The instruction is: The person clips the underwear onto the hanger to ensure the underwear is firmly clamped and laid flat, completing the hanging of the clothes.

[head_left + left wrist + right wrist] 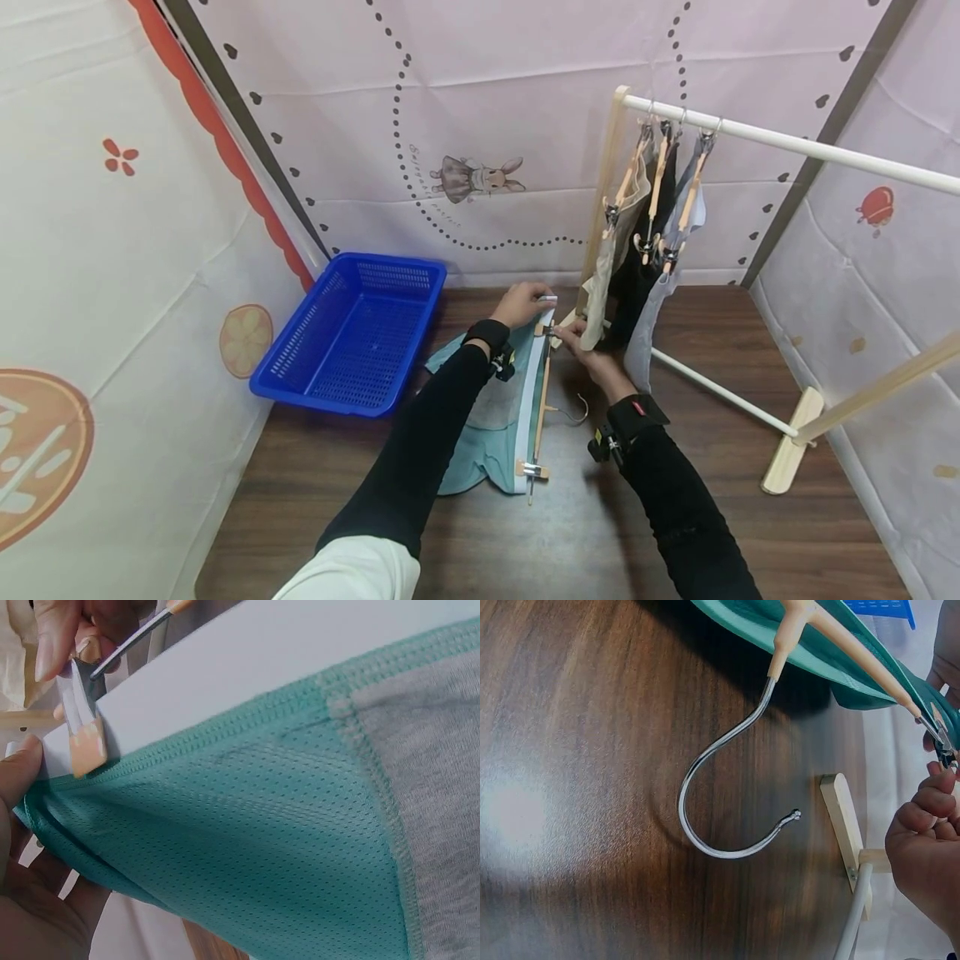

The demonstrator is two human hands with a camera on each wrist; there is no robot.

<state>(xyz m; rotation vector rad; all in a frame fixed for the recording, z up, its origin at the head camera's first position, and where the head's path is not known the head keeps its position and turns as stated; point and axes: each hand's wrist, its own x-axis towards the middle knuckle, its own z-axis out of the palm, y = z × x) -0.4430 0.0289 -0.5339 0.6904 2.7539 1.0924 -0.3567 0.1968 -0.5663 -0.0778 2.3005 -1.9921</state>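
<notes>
Teal-and-grey underpants (480, 458) with a white waistband lie on the brown table in front of me. A wooden clip hanger (543, 392) runs along the waistband, its metal hook (684, 799) pointing right over the table. My left hand (521, 305) pinches the far end of the waistband, the thumb on its edge in the left wrist view. With its fingertips, my right hand (588, 354) grips the far clip (88, 746), whose jaws straddle the waistband there. The near clip (532, 471) sits on the waistband's other end.
A blue plastic basket (348, 407) stands to the left. At right is a rack with a white rail (787, 148), where several garments hang from clip hangers close to my right hand. The rack's wooden foot (793, 440) rests on the table. Printed fabric walls surround the table.
</notes>
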